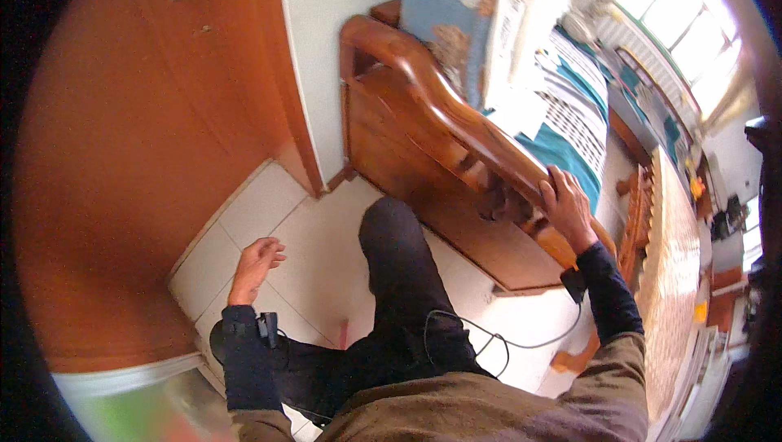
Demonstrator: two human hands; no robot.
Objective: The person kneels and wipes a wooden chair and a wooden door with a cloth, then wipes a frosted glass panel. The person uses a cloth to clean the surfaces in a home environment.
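My right hand [568,203] is on the curved top rail of a glossy wooden bed footboard [452,118], its fingers bent over the rail. My left hand [255,265] hangs in the air above the pale tiles, fingers loosely bent and apart, holding nothing. To the left of it stands a large reddish-brown wooden door [140,155]. Behind the footboard lies bedding with a striped and teal cover [571,112]. A folded blue and white blanket or quilt [470,20] is heaped at the bed's far left corner.
A tiled floor [311,240] runs between door and bed. A grey cable [531,344] loops from a small device at my right wrist towards my waist. On the right is a table-like wooden piece with a pale, shiny top [669,271]. A bright window [684,20] is at the back.
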